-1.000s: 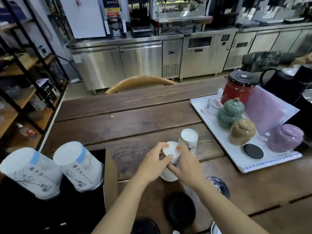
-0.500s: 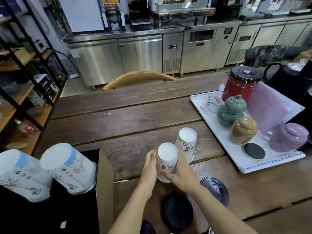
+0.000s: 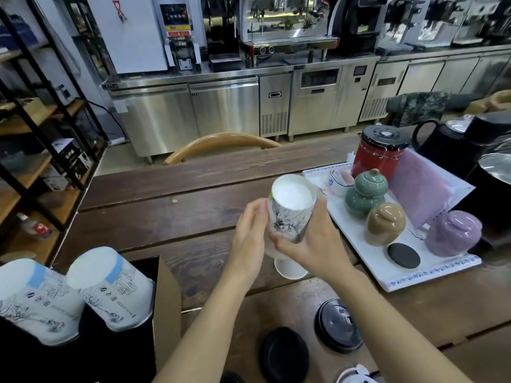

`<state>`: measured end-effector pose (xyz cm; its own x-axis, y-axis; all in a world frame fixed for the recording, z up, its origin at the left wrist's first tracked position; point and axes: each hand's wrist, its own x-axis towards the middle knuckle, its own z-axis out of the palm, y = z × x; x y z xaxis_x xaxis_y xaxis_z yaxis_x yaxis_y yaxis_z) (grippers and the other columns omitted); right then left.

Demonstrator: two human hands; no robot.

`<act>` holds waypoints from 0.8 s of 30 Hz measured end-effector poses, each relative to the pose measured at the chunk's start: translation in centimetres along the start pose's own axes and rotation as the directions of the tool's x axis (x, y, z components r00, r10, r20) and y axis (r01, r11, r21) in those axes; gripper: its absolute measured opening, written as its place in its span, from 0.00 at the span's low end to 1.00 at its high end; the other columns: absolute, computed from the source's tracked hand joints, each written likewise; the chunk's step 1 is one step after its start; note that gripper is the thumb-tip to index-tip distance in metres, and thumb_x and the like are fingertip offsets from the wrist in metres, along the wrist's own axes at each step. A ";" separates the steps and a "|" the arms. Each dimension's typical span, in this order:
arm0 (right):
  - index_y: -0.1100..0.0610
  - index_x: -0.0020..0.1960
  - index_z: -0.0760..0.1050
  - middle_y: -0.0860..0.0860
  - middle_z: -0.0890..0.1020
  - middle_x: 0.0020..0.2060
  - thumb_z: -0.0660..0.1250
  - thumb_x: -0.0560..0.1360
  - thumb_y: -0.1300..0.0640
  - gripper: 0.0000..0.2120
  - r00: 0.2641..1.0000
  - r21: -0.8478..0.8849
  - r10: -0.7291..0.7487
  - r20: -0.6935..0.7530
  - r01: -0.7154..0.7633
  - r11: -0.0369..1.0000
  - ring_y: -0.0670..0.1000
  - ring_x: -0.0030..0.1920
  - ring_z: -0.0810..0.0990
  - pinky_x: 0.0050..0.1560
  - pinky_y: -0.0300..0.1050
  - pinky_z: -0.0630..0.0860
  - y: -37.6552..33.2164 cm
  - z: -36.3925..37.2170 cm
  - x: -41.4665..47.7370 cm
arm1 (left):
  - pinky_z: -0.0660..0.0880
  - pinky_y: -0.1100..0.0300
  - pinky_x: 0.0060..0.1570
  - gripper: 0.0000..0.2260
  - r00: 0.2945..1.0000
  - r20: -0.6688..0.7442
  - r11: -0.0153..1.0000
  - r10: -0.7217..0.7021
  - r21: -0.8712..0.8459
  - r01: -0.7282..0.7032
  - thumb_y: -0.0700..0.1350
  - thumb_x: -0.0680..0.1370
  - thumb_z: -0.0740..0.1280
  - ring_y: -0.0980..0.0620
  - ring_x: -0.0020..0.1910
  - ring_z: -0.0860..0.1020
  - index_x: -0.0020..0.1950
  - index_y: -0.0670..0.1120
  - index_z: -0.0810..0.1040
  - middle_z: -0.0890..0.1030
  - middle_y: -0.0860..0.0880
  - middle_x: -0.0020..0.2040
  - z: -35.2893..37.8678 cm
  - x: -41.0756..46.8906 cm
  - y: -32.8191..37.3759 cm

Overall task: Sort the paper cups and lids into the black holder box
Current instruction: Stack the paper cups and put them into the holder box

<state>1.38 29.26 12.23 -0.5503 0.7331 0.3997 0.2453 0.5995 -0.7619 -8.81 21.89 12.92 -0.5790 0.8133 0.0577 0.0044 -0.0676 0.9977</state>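
Note:
A white paper cup with an ink drawing is upside down and lifted above the wooden table. My right hand wraps it from the right and my left hand presses its left side. Under my hands the white rim of a second cup rests on the table; whether the two are nested I cannot tell. The black holder box stands at the lower left with two upside-down cup stacks in it. Black lids lie near the front edge.
A white tray on the right carries ceramic jars, a red canister and a black coaster. Black kettles stand at the far right. A wooden chair back is across the table. Shelves line the left, steel counters the back.
Both hands have lifted the paper cup higher and moved it to the right, over the spot where the second cup stood. The view has come closer to the table.

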 end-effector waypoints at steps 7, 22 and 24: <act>0.56 0.70 0.53 0.39 0.67 0.58 0.76 0.63 0.49 0.45 0.999 -0.060 0.040 -0.019 -0.041 0.997 0.45 0.63 0.69 0.58 0.34 0.64 2.8 -2.6 3.0 | 0.72 0.56 0.57 0.11 0.995 0.101 0.995 0.021 0.092 -0.030 0.57 0.77 0.59 0.54 0.53 0.77 0.50 0.55 0.76 0.81 0.51 0.54 3.0 3.6 0.2; 0.53 0.69 0.62 0.46 0.67 0.59 0.76 0.64 0.56 0.38 0.919 -0.069 0.291 0.265 -0.282 0.957 0.48 0.60 0.73 0.54 0.32 0.66 12.0 2.5 -0.4 | 0.71 0.42 0.62 0.10 0.895 0.062 0.871 -0.442 0.269 0.411 0.61 0.74 0.52 0.46 0.57 0.77 0.43 0.61 0.71 0.80 0.51 0.52 3.0 4.6 -11.9; 0.50 0.63 0.66 0.45 0.71 0.55 0.77 0.62 0.55 0.34 0.901 -0.056 0.339 0.272 -0.337 0.940 0.46 0.56 0.73 0.47 0.28 0.67 13.0 3.1 -0.8 | 0.71 0.44 0.62 0.09 0.888 0.068 0.863 -0.456 0.279 0.421 0.57 0.78 0.52 0.48 0.57 0.76 0.47 0.59 0.70 0.78 0.51 0.53 2.7 4.4 -12.4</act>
<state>2.53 35.48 0.47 -0.6292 0.7764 -0.0370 0.4609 0.3343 -0.8221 -9.21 27.88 0.95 -0.4606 0.7919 -0.4009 -0.0125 0.4458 0.8950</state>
